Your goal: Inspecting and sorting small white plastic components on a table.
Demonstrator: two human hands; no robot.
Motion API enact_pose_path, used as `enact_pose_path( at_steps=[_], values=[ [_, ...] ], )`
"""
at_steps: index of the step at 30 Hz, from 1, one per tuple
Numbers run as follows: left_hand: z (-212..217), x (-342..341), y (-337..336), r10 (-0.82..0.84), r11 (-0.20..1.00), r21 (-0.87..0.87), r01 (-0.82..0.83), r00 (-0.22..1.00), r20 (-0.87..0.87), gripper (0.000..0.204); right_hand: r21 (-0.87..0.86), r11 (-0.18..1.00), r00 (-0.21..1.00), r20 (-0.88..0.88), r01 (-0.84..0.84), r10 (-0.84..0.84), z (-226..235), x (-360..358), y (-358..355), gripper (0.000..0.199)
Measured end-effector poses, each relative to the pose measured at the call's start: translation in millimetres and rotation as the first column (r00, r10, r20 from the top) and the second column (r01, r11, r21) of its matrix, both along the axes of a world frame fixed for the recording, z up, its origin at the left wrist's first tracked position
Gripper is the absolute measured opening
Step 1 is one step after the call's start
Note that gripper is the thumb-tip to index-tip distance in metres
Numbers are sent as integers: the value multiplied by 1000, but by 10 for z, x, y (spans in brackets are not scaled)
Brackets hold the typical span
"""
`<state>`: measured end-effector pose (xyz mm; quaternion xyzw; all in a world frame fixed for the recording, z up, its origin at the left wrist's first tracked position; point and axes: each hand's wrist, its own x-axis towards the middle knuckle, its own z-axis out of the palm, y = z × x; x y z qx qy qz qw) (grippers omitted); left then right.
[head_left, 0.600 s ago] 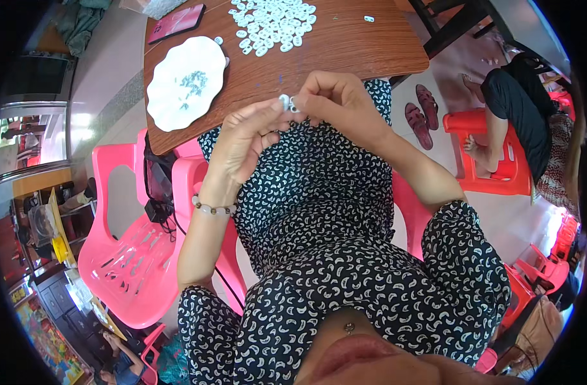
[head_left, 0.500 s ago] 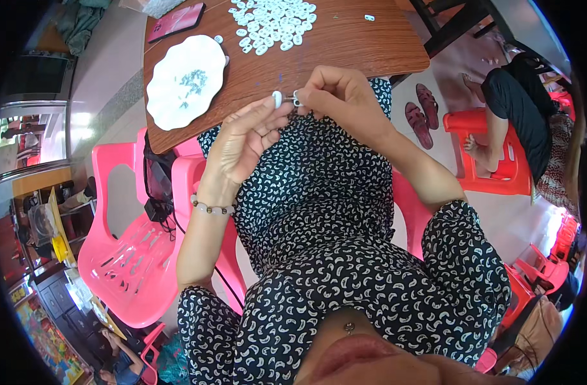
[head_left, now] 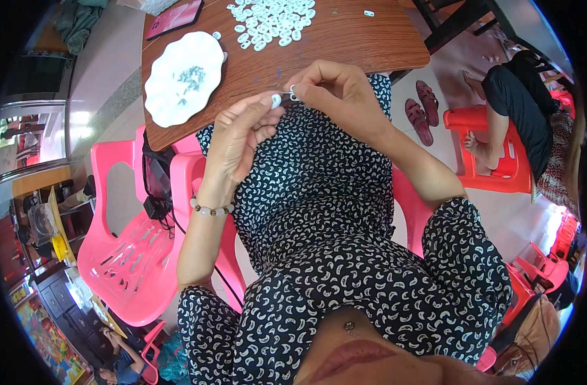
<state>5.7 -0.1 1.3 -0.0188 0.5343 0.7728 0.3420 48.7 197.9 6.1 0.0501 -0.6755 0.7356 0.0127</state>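
Left hand [head_left: 239, 138] pinches a white ring [head_left: 276, 101] between its fingers; right hand [head_left: 335, 96] pinches a small metal clip [head_left: 293, 94] just beside it, at the bench [head_left: 344, 45] edge. White plate [head_left: 181, 77] and ring pile [head_left: 271, 19] lie on the bench.

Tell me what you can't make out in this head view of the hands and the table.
- Small metal piece: pinched in the right hand, fingers cover most of it.
- White bead at the left hand: too small to tell its shape.
- Bits on the white plate: too small.
- Pile of white pieces: cut off by the top edge.
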Motion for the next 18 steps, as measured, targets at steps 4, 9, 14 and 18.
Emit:
enact_pose_path(
  at_steps=[4, 9, 14, 18],
  values=[
    [43, 20, 10, -63, 997, -37, 61, 996, -65, 21, 3, 999, 999, 29, -45, 45, -13, 11, -5, 12],
    [-21, 14, 63, -44, 999, 0, 44, 996, -73, 19, -20, 993, 993, 12, -118, 118, -10, 27, -59, 15],
    [-47, 57, 96, 18, 998, 60, -19, 1000, 24, 17, -79, 979, 981, 43, -186, 189, 3, 54, -85, 13],
    [-41, 95, 108, 8, 997, 75, -13, 997, 72, 21, -17, 984, 984, 19, -178, 178, -6, 74, -95, 11]
  ],
)
